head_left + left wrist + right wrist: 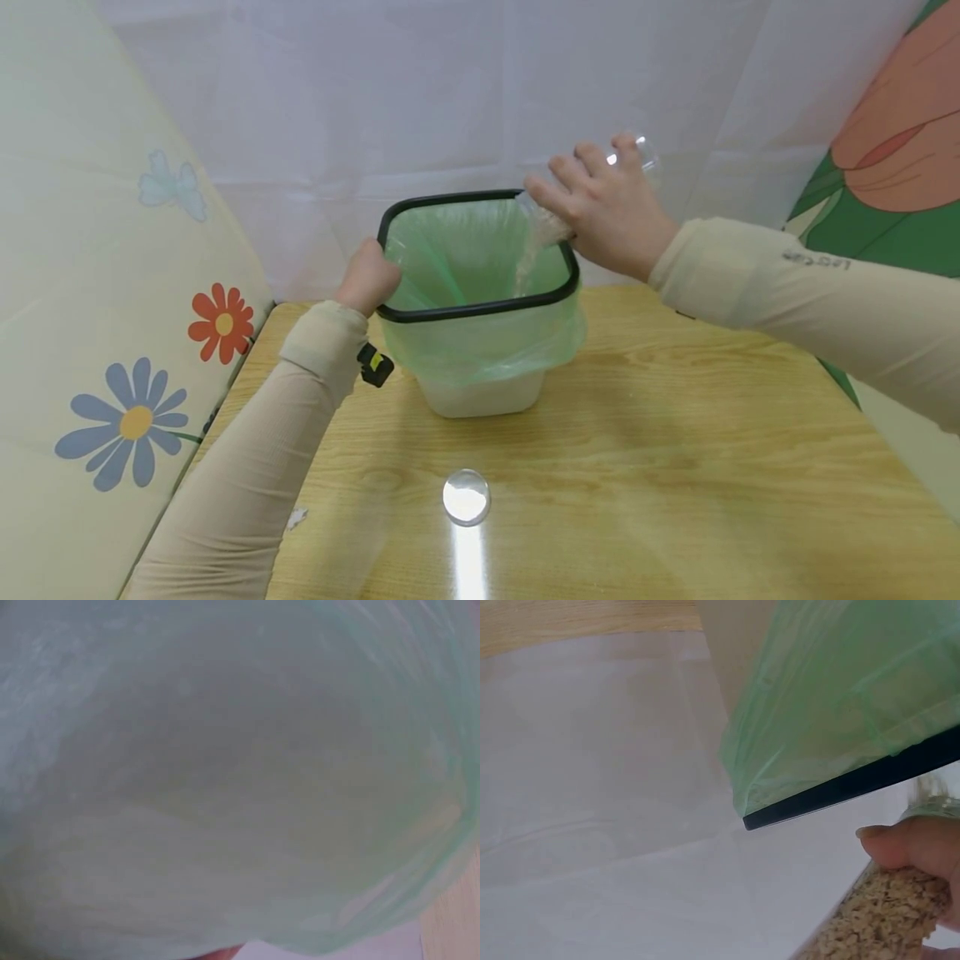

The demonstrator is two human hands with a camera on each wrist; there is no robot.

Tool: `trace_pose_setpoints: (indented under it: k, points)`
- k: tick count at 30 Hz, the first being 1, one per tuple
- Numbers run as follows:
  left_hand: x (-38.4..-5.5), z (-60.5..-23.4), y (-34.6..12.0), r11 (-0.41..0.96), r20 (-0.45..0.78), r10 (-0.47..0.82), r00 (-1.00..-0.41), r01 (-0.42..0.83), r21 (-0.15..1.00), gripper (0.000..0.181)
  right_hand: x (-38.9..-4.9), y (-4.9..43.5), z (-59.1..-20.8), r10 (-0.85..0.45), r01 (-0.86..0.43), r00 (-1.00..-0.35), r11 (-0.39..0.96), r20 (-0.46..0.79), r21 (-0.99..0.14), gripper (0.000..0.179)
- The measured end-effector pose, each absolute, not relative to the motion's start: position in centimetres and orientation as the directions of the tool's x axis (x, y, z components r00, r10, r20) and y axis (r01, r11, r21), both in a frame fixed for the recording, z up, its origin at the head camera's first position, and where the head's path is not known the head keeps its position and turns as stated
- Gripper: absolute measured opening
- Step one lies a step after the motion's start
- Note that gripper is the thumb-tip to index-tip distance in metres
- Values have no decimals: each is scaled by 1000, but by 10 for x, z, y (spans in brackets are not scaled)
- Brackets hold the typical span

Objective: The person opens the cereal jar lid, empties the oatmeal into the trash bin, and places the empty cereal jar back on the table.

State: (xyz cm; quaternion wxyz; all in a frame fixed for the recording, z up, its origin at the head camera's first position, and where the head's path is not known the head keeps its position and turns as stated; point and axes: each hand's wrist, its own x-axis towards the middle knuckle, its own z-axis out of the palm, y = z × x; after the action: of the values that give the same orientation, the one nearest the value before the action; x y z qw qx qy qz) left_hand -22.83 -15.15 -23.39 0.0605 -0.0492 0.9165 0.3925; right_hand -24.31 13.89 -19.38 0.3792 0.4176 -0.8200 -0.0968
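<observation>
A small white trash bin (pixel 483 398) with a black rim stands on the table, lined with a green plastic bag (pixel 480 346) folded over its edge. My left hand (pixel 369 277) grips the rim at its left side. In my right hand (pixel 607 204) is a clear jar (pixel 647 154), tipped with its mouth over the bin's right side. Pale oat-like flakes (pixel 525 265) stream from it into the bag. More flakes (pixel 877 915) fill the jar in the right wrist view, the thumb (pixel 911 846) pressed near its mouth. Bag film covers most of the left wrist view.
On the wooden table (pixel 675 467), a round clear lid (pixel 467 497) lies in front of the bin. A small white scrap (pixel 296 518) is beside the left forearm. A white sheet (pixel 420 100) hangs behind, with flower-painted panels (pixel 97 275) at the sides.
</observation>
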Motion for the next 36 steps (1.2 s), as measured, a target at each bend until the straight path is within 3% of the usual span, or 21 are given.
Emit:
trace_pose_setpoints:
  k: [36]
  points:
    - [-227, -234, -154, 675, -153, -52, -987, -147, 723, 63, -243, 134, -194, -773, -627, -333, 610, 541, 485, 53]
